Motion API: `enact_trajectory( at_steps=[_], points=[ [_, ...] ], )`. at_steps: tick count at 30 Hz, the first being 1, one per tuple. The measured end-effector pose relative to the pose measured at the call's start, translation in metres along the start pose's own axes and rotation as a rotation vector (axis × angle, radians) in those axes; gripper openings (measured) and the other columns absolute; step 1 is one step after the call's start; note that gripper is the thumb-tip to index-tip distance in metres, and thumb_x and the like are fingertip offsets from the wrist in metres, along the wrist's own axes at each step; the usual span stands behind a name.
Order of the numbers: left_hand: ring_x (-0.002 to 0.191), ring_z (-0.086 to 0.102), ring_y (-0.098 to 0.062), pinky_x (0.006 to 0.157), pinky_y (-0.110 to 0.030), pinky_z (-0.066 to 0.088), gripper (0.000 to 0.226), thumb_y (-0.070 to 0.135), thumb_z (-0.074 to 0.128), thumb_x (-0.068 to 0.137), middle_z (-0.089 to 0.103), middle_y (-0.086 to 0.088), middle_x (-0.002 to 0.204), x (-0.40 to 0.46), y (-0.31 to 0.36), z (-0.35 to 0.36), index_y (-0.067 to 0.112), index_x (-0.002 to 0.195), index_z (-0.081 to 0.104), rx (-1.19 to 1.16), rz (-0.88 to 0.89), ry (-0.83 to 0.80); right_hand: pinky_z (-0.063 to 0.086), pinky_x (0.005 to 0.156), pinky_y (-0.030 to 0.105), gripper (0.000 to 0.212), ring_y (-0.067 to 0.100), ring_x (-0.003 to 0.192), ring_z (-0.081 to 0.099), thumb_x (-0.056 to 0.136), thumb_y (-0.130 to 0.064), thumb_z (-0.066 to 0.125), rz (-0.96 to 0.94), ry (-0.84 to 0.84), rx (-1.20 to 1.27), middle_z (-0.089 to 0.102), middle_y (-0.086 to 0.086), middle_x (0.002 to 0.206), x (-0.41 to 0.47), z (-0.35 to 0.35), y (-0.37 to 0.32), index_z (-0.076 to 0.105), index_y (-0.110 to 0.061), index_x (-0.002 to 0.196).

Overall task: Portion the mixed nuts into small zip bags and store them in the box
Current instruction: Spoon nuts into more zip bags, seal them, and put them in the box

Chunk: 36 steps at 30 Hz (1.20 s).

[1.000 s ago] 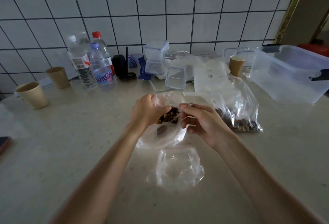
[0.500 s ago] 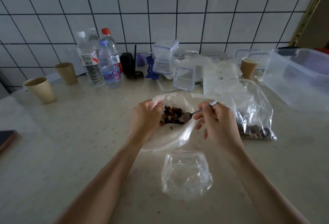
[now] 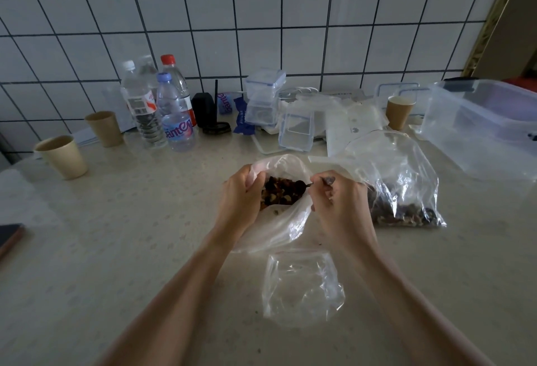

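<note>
A white plastic bag (image 3: 279, 226) of mixed nuts (image 3: 283, 192) lies open at the counter's middle. My left hand (image 3: 239, 200) grips its left rim and holds the mouth apart. My right hand (image 3: 338, 206) holds a metal spoon (image 3: 319, 182) whose bowl is dipped into the nuts. An empty clear small zip bag (image 3: 302, 287) lies flat just in front of the hands. A second clear bag (image 3: 398, 185) with nuts at its bottom sits to the right. The big clear storage box (image 3: 482, 130) stands at the far right.
Water bottles (image 3: 162, 110) and paper cups (image 3: 62, 156) stand at the back left. Small lidded containers (image 3: 263, 98) and a paper cup (image 3: 399, 111) are along the tiled wall. A dark phone-like object (image 3: 8, 236) lies at the left edge.
The right hand turned the spoon and pushed its bowl into the nuts. The left hand kept hold of the bag rim. The view shifted slightly.
</note>
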State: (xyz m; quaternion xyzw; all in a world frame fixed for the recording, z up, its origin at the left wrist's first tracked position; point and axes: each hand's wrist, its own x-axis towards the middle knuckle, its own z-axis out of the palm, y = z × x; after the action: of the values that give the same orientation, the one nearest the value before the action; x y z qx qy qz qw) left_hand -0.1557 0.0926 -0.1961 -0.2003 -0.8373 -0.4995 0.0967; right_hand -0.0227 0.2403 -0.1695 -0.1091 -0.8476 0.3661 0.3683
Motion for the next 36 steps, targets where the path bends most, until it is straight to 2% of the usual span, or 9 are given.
enact_trajectory(
  at_steps=[3,6,9,11,14,17,28,33,36],
  points=[
    [0.057,0.045,-0.008,0.048,-0.017,0.038,0.037,0.040,0.053,0.102,0.051,0.000,0.063,0.001,-0.002,0.001,0.011,0.082,0.065,-0.001,-0.030,-0.032,0.055,0.049,0.037,0.025,0.021,0.055,0.069,0.099,-0.012,0.053,0.127,-0.016,0.087,0.074,0.006,0.069,0.001,0.000,0.001,0.069,-0.023,0.083],
    [0.050,0.037,-0.005,0.046,-0.017,0.034,0.043,0.041,0.061,0.099,0.039,0.011,0.056,0.001,-0.002,0.000,0.019,0.065,0.046,-0.037,0.003,-0.010,0.050,0.046,0.024,0.021,0.011,0.056,0.069,0.103,-0.013,0.048,0.182,0.002,0.169,0.074,-0.001,0.076,0.003,-0.004,0.002,0.066,-0.018,0.095],
    [0.051,0.038,-0.005,0.047,-0.018,0.034,0.044,0.044,0.062,0.099,0.038,0.012,0.055,-0.001,-0.001,0.000,0.019,0.066,0.046,-0.050,0.037,0.003,0.053,0.058,0.038,0.031,0.021,0.058,0.066,0.105,-0.017,0.041,0.116,-0.012,0.094,0.070,0.007,0.069,0.003,-0.002,0.001,0.064,-0.004,0.088],
    [0.053,0.041,-0.006,0.050,-0.020,0.036,0.046,0.052,0.056,0.097,0.044,0.009,0.059,0.000,0.001,0.000,0.011,0.075,0.057,-0.065,0.018,0.004,0.050,0.054,0.031,0.035,0.015,0.057,0.068,0.106,-0.020,0.039,0.165,-0.034,0.140,0.070,0.004,0.069,0.003,0.001,0.000,0.066,-0.009,0.087],
    [0.068,0.060,-0.025,0.064,-0.043,0.054,0.062,0.066,0.045,0.087,0.066,-0.012,0.077,-0.002,0.006,-0.002,0.008,0.092,0.066,-0.103,-0.014,-0.014,0.049,0.053,0.031,0.030,0.019,0.062,0.073,0.108,-0.017,0.041,0.354,-0.051,0.328,0.075,0.005,0.080,0.006,0.000,0.003,0.067,-0.013,0.094],
    [0.086,0.068,-0.030,0.078,-0.053,0.059,0.059,0.066,0.045,0.087,0.072,-0.014,0.092,-0.003,0.007,-0.003,0.013,0.095,0.068,-0.156,-0.029,-0.020,0.049,0.046,0.035,0.028,0.025,0.062,0.072,0.109,-0.012,0.041,0.476,-0.084,0.487,0.076,0.016,0.086,0.009,-0.003,0.007,0.065,-0.004,0.100],
    [0.088,0.072,-0.012,0.085,-0.043,0.061,0.029,0.044,0.051,0.105,0.077,0.010,0.091,-0.002,0.009,-0.004,0.025,0.100,0.073,-0.163,-0.056,-0.056,0.049,0.043,0.032,0.029,0.027,0.060,0.072,0.106,-0.013,0.043,0.406,-0.119,0.423,0.076,0.010,0.075,0.013,-0.003,0.008,0.068,-0.007,0.092],
    [0.090,0.070,-0.034,0.081,-0.053,0.060,0.050,0.053,0.050,0.099,0.073,-0.017,0.095,-0.004,0.009,-0.003,0.006,0.103,0.068,-0.209,-0.055,-0.080,0.048,0.043,0.032,0.026,0.029,0.060,0.070,0.107,-0.008,0.043,0.586,-0.185,0.631,0.075,0.018,0.078,0.012,0.004,0.006,0.066,0.002,0.099],
    [0.057,0.059,-0.026,0.057,-0.042,0.054,0.059,0.056,0.052,0.096,0.064,-0.010,0.065,-0.005,0.009,-0.004,-0.001,0.103,0.063,-0.284,-0.067,-0.111,0.051,0.044,0.032,0.026,0.031,0.064,0.072,0.108,-0.009,0.046,0.676,-0.185,0.744,0.077,0.023,0.087,0.012,0.001,0.007,0.067,0.004,0.104]
  ],
)
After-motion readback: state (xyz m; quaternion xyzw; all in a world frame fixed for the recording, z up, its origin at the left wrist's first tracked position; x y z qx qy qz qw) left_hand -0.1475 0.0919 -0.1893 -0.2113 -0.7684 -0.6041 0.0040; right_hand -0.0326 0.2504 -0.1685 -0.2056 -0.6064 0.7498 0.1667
